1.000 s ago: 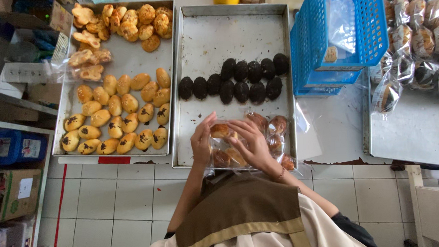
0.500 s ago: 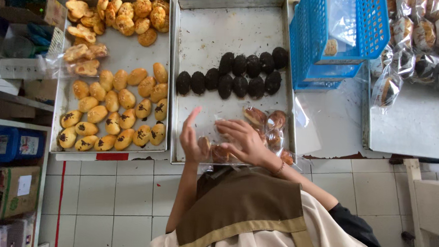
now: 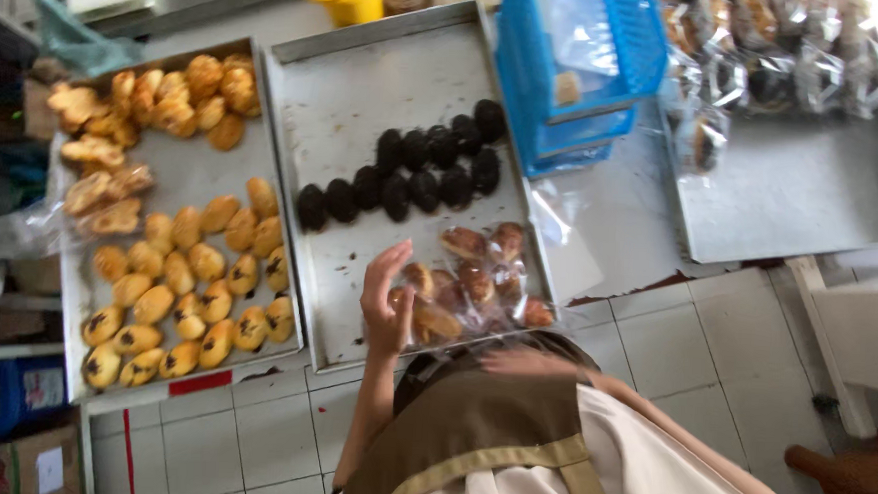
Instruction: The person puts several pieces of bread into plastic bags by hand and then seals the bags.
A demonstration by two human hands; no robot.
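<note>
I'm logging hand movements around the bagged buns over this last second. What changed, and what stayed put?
The right hand pulled back off the clear bag of brown buns toward the body and now lies low by the apron, blurred. The left hand stays raised at the bag's left edge, fingers open; a grip cannot be confirmed. The dark buns, golden buns and blue baskets kept their places.

Worktop [image 3: 621, 211]: carries 3 trays side by side.
Left tray [image 3: 187, 179]: holds rolls [image 3: 181, 294], spread front to back.
Middle tray [image 3: 366, 103]: just right of left tray; 2 rows of round buns [image 3: 403, 170] across its centre.
Bag of pastries [image 3: 472, 284]: on middle tray's front right corner.
Left hand [image 3: 386, 299]: at bag's left edge.
Basket stack [image 3: 578, 69]: right of middle tray, at the back.
Right tray [image 3: 802, 191]: far right; wrapped packets [image 3: 769, 64] at its back.
</note>
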